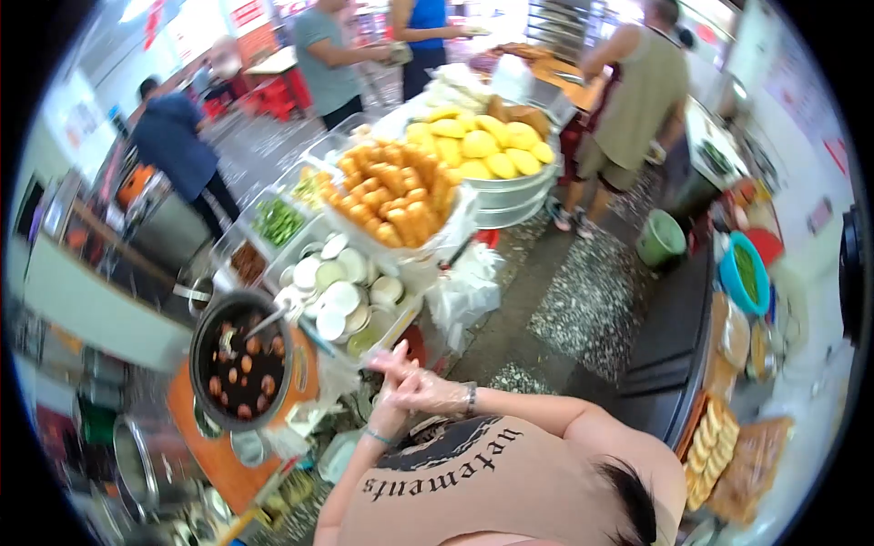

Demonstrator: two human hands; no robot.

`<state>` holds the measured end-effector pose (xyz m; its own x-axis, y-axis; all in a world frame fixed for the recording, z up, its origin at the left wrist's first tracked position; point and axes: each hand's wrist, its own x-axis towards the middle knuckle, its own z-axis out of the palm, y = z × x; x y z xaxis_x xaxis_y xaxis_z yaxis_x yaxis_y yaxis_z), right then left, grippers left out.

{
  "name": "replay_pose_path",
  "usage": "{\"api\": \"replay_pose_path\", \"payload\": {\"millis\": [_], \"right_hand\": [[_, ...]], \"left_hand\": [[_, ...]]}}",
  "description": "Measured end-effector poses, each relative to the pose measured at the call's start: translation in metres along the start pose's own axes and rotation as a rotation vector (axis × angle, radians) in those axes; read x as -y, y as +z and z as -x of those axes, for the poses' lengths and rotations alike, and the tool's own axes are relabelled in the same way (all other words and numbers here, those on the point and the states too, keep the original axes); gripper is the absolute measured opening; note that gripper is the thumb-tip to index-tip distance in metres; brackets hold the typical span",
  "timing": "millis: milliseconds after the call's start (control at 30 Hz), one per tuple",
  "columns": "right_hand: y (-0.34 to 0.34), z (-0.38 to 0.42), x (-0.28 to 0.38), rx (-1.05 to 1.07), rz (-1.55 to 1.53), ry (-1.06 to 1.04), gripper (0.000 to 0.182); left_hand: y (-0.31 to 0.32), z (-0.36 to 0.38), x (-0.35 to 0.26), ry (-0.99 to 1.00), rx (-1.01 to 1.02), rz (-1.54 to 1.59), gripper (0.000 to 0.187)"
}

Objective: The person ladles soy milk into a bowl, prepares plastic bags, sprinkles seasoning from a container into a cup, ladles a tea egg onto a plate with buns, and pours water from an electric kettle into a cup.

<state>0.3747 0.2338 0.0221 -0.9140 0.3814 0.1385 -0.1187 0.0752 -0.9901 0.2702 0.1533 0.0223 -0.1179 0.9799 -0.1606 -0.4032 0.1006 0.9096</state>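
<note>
My left hand [390,411] and my right hand [433,392] meet in front of my chest, both in thin clear plastic gloves. My right hand closes over the fingers of my left, which point forward. Which finger belongs to which hand is partly hidden. Just beyond them is a tub of round whitish discs [340,298], with green-tinged ones among them. To the left stands a dark pot [202,364] of brown-shelled eggs in black liquid, a ladle [266,322] resting in it. Farther off, fried dough sticks [391,196] fill a lined container.
Yellow buns [480,144] sit on a stacked metal steamer [510,205]. Chopped greens [277,221] fill a tub. A plastic bag [464,296] hangs from the stall. At right are a green bucket [660,238], a blue basin [745,273] and dumplings [710,453]. Several people stand beyond.
</note>
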Motion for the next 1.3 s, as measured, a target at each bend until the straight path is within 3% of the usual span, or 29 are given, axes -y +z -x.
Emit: {"api": "replay_pose_path", "payload": {"millis": [133,267,300,367,400,500,533,600,633,700,733,800,833,900,1000,1033,1067,1133,1200,1300], "right_hand": [[-0.004,0.01,0.012,0.1,-0.075,0.125,0.063],[0.001,0.013,0.001,0.031,-0.009,0.19,0.056],[0.005,0.014,0.007,-0.05,0.006,0.185,0.057],[0.01,0.012,-0.009,-0.216,0.039,0.132,0.062],[0.011,0.013,-0.007,-0.357,0.134,0.096,0.064],[0.0,0.029,0.01,-0.565,0.187,-0.003,0.069],[-0.004,0.035,0.015,-0.629,0.246,-0.092,0.07],[-0.015,0.04,0.007,-0.707,0.26,-0.127,0.065],[-0.02,0.043,0.006,-0.69,0.343,-0.129,0.063],[-0.025,0.049,0.012,-0.684,0.42,-0.133,0.061],[-0.027,0.051,0.014,-0.624,0.482,-0.091,0.048],[-0.025,0.052,0.019,-0.469,0.598,-0.002,0.033],[-0.023,0.046,0.003,-0.558,0.578,-0.107,0.034],[-0.028,0.045,0.003,-0.483,0.689,-0.107,0.037],[-0.03,0.041,0.029,-0.249,0.771,0.093,0.043],[-0.023,0.025,-0.013,-0.148,0.753,0.163,0.045],[-0.029,0.033,0.03,0.008,0.763,0.104,0.047],[-0.025,0.024,0.024,0.105,0.677,0.142,0.044],[-0.022,0.018,0.023,0.159,0.59,-0.019,0.039],[-0.014,0.001,0.025,0.318,0.405,-0.032,0.025]], "left_hand": [[-0.005,-0.002,0.006,-0.113,0.14,0.005,0.068],[-0.006,-0.007,0.005,-0.135,0.172,0.04,0.075],[-0.021,-0.014,0.017,-0.086,0.186,-0.09,0.087],[-0.048,-0.026,0.039,-0.053,0.163,-0.171,0.087],[-0.046,-0.033,0.035,-0.003,0.093,-0.231,0.086],[-0.014,-0.036,-0.003,-0.021,0.128,-0.207,0.084],[-0.001,-0.039,-0.018,-0.063,0.103,-0.3,0.071],[-0.037,-0.069,-0.006,-0.079,0.292,-0.655,0.055],[-0.025,-0.074,-0.012,-0.078,0.315,-0.671,0.055],[0.0,-0.075,-0.024,0.001,0.703,-1.431,0.039],[-0.001,-0.078,-0.018,-0.004,0.709,-1.441,0.039],[0.003,-0.073,-0.006,0.38,0.919,-1.892,0.035],[0.016,-0.072,-0.006,0.208,0.961,-2.003,0.038],[0.026,-0.07,0.001,0.105,0.97,-1.989,0.038],[0.033,-0.068,0.009,0.009,0.967,-1.913,0.037],[0.032,-0.065,0.01,-0.024,0.955,-1.876,0.037],[0.03,-0.061,0.012,-0.052,0.939,-1.838,0.037],[0.022,-0.05,0.015,-0.123,0.877,-1.744,0.036],[0.012,-0.034,0.018,-0.179,0.794,-1.632,0.036],[0.0,-0.007,0.027,-0.243,0.602,-1.458,0.035]]}}
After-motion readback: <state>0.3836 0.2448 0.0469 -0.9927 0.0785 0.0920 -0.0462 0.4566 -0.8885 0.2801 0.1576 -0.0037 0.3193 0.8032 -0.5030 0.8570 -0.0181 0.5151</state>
